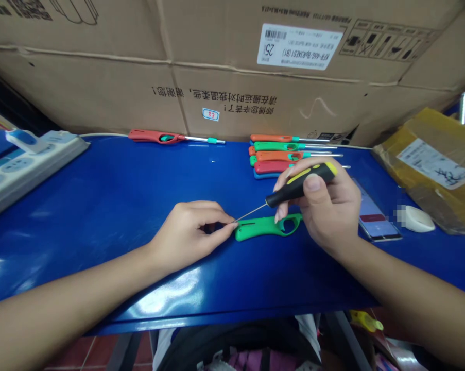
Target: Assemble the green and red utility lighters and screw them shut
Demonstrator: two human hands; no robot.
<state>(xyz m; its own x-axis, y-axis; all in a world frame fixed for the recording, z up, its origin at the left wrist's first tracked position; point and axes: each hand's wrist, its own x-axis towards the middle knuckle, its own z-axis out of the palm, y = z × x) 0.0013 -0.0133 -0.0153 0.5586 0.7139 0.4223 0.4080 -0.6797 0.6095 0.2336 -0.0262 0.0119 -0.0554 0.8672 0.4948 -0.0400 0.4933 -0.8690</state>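
A green lighter body [261, 227] lies on the blue table [112, 206] between my hands. My left hand [189, 232] is closed in a pinch at the lighter's left end, where the screwdriver's tip meets it. My right hand [325, 206] is wrapped round a black and yellow screwdriver [299, 184], whose thin shaft slants down and left to the lighter's end. The lower fingers of that hand rest on the lighter's trigger loop.
Several long-nosed lighters [282, 154] are stacked at the back, and a red one [162, 137] lies apart to the left. A power strip [23, 159] sits far left. A phone [375, 216], a white object [417, 219] and a wrapped parcel [433, 165] are on the right. Cardboard boxes [217, 67] wall the back.
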